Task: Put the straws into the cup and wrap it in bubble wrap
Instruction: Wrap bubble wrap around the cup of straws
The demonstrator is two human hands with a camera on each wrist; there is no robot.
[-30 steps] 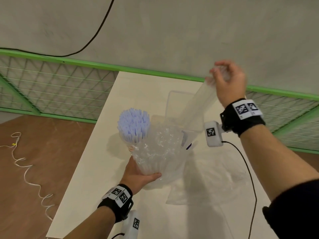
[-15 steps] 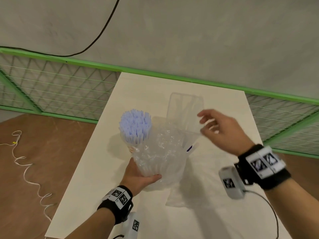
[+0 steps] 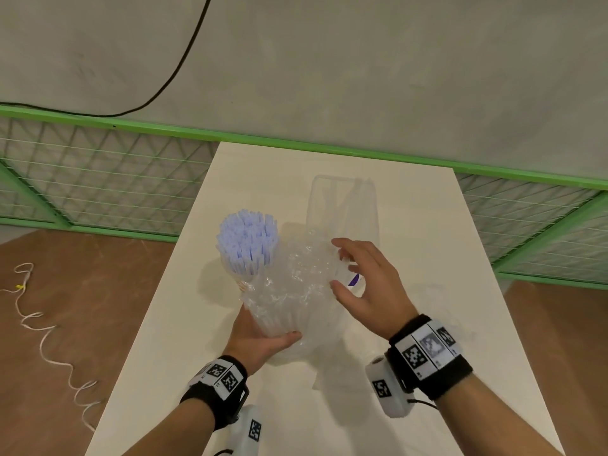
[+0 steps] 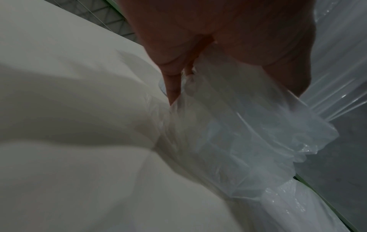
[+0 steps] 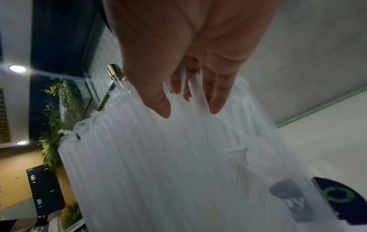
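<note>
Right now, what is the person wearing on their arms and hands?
Both hands, left hand and right hand, are bare. Each wrist carries a black band with square black-and-white markers and a small white camera box with a thin black cable.

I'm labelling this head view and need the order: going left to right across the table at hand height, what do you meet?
Straws → bubble wrap → right hand.
</note>
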